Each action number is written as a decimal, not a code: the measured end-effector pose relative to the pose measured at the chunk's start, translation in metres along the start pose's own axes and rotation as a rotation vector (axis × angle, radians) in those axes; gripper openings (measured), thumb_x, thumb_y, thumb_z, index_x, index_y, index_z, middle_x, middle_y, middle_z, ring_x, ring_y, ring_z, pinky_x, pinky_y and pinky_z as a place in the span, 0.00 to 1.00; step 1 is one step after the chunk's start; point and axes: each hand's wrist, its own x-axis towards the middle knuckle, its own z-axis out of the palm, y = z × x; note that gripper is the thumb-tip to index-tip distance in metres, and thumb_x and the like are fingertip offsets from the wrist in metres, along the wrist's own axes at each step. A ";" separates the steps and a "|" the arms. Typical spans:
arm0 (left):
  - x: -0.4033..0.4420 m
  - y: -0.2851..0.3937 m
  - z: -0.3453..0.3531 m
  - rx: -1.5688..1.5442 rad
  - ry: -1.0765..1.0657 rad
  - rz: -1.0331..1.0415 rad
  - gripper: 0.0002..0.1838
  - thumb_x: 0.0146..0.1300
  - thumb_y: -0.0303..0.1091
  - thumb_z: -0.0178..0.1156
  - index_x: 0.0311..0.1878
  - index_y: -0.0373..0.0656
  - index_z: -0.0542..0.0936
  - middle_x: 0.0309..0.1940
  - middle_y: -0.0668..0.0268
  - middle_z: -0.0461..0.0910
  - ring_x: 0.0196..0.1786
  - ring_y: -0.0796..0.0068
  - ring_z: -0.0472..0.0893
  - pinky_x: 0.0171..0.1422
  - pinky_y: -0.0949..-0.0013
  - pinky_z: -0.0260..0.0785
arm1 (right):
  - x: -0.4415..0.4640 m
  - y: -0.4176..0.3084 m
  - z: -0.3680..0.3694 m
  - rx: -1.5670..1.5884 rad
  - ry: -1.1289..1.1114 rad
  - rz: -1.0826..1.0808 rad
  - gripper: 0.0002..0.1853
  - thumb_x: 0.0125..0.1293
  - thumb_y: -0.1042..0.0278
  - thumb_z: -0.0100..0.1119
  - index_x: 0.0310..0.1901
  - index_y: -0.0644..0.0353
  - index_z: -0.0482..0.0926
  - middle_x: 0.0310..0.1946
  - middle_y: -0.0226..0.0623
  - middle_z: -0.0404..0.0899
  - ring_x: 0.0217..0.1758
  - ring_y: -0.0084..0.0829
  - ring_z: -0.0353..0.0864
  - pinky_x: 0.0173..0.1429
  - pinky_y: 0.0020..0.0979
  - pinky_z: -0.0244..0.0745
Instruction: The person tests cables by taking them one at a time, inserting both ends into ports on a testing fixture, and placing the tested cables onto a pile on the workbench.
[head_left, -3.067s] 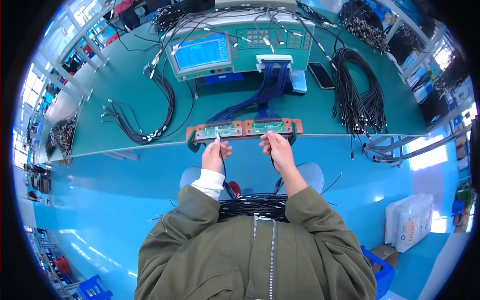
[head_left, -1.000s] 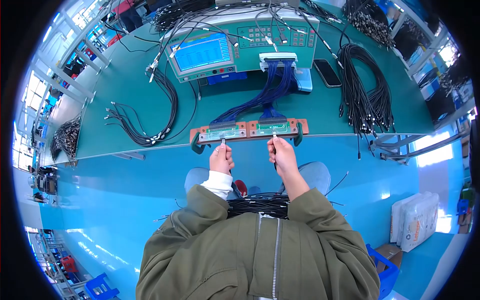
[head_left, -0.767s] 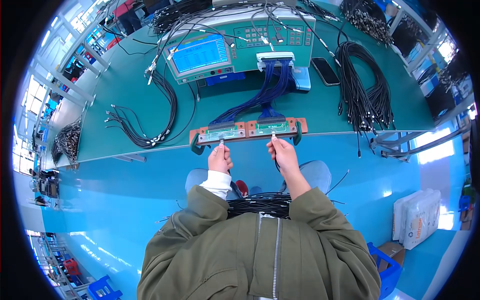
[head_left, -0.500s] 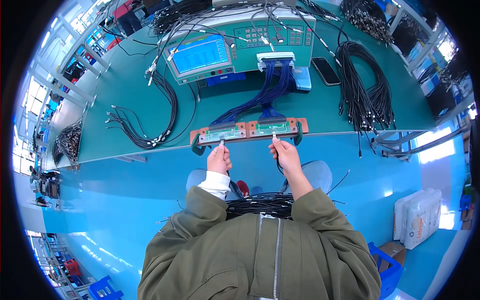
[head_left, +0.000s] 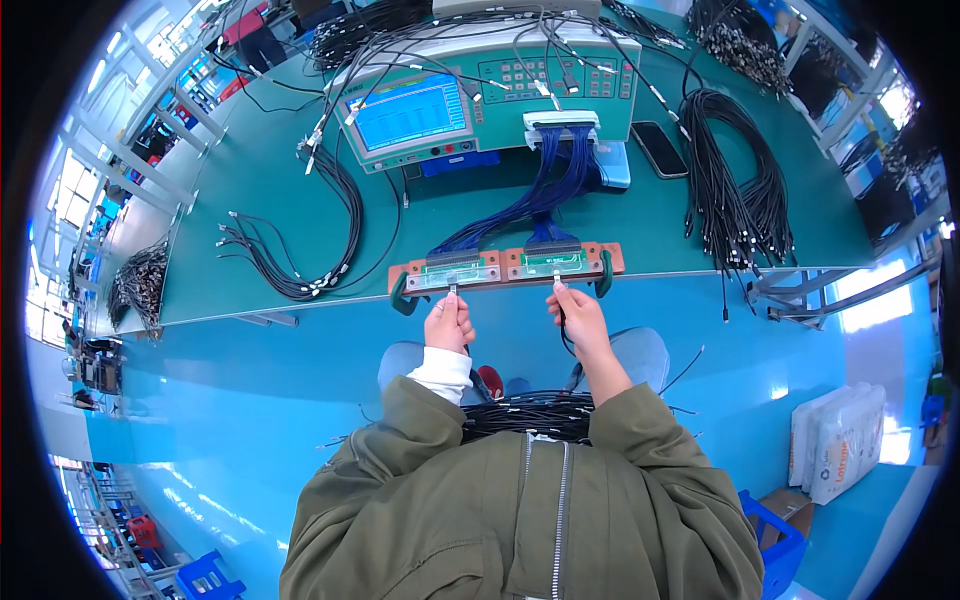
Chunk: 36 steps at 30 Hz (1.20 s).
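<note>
My left hand point(head_left: 449, 322) pinches a small cable connector point(head_left: 453, 289) at the front of the left green circuit board point(head_left: 452, 274). Between the fingers of my right hand point(head_left: 581, 316) is another cable connector point(head_left: 557, 281), held up against the right circuit board point(head_left: 553, 262). From my right hand a black cable point(head_left: 565, 332) hangs down. Both boards sit on orange-brown blocks clamped along the table edge. Dark blue wires point(head_left: 500, 222) run from them to a green tester point(head_left: 490, 125) with a lit screen. I cannot tell how far either connector is inserted.
Black cables point(head_left: 525, 415) lie across my lap. More cable bundles rest on the green table point(head_left: 280, 190), at the left point(head_left: 345, 240) and right point(head_left: 740, 180). A phone point(head_left: 659, 150) lies beside the tester. White sacks point(head_left: 838, 440) and a blue stool point(head_left: 775, 545) stand at right.
The whole view has shifted slightly, so the table and tester appear a little lower and further right. Both hands keep their pinch at the two boards.
</note>
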 end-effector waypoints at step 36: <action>-0.038 0.089 -0.285 1.465 0.731 -0.039 0.17 0.54 0.50 0.53 0.34 0.45 0.79 0.28 0.63 0.78 0.30 0.71 0.75 0.35 0.70 0.68 | -0.171 0.080 -0.406 -1.380 0.412 0.945 0.11 0.58 0.66 0.45 0.36 0.63 0.74 0.21 0.36 0.72 0.20 0.26 0.68 0.26 0.25 0.65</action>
